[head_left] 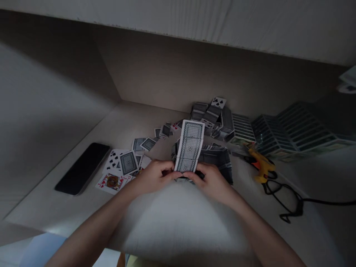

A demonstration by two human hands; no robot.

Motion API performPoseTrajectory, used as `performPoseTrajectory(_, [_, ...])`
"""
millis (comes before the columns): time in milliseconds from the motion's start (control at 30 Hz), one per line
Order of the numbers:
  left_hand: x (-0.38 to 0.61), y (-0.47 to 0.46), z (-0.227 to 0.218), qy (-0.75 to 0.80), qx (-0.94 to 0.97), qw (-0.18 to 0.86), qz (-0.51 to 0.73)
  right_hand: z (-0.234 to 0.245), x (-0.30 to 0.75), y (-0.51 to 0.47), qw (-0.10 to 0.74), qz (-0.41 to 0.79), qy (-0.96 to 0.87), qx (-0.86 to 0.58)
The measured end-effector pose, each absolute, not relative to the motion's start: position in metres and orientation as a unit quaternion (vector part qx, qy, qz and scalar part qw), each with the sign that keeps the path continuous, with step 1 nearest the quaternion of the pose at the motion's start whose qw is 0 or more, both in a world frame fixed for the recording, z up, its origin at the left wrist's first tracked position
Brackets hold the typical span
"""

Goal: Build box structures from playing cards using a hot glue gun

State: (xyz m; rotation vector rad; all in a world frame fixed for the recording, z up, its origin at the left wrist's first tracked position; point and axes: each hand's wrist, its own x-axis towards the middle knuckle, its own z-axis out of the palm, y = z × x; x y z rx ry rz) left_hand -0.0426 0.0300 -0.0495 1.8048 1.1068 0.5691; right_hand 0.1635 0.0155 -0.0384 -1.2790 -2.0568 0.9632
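Above the table (180,222), between the left hand (155,176) and the right hand (210,181), a card strip (190,144) is held upright, leaning slightly to the right at its top. Its shape is long and narrow, with a white border and a fine grey-green pattern — a small round emblem sits near the middle. Two lines cross its width; whether it is one piece or several, I cannot tell. Each hand pinches the lower end between thumb and bent fingers, and the thumb tips nearly meet. Behind it lies a dark patterned piece (217,161).
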Motion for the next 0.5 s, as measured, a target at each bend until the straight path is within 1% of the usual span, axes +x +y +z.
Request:
performPoseTrajectory(67, [-0.042,0.031,-0.05,0.441,0.729,0.472,0.227,-0.04,0.164,0.016,0.279,0.373,-0.744,-0.479])
performPoseTrajectory(200, [-0.04,0.03,-0.052,0.436,0.706,0.505,0.237,-0.046,0.163,0.017,0.355,0.434,-0.674,-0.481])
performPoseTrajectory(267, [-0.039,0.029,-0.052,0.438,0.679,0.532,0.254,-0.05,0.163,0.018,0.377,0.437,-0.653,-0.49])
performPoseTrajectory(400, [-0.04,0.031,-0.055,0.443,0.62,0.576,0.295,-0.05,0.164,0.018,0.368,0.396,-0.673,-0.506])
performPoseTrajectory(500, [-0.04,0.035,-0.06,0.44,0.619,0.576,0.301,-0.047,0.164,0.019,0.345,0.356,-0.711,-0.499])
